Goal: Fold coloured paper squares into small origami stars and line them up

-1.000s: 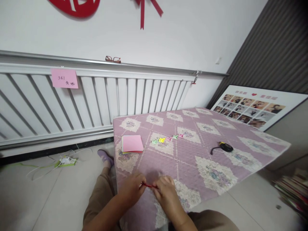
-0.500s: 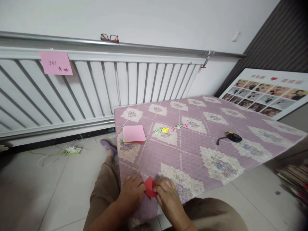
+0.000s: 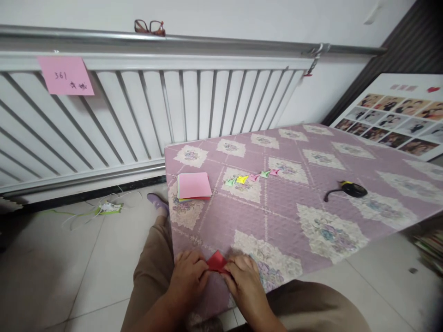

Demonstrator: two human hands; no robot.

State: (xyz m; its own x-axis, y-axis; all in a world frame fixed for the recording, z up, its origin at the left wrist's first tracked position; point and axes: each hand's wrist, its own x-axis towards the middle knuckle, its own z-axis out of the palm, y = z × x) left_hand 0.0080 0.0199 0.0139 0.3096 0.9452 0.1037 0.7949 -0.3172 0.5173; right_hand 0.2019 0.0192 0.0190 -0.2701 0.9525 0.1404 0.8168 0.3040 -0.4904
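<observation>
The left hand (image 3: 189,273) and right hand (image 3: 244,276) pinch opposite sides of a smooth red paper (image 3: 218,262), its folded point facing away, at the near edge of the surface (image 3: 238,216); the surface wears a quilted purple cloth with lacy floral diamonds; beyond the left hand lies a flat stack of coloured paper (image 3: 194,185), pink on top; beside it, small pointed folded papers (image 3: 254,177) form a row.

L hand (image 3: 190,272), R hand (image 3: 244,276) close, fingers bent.
</observation>
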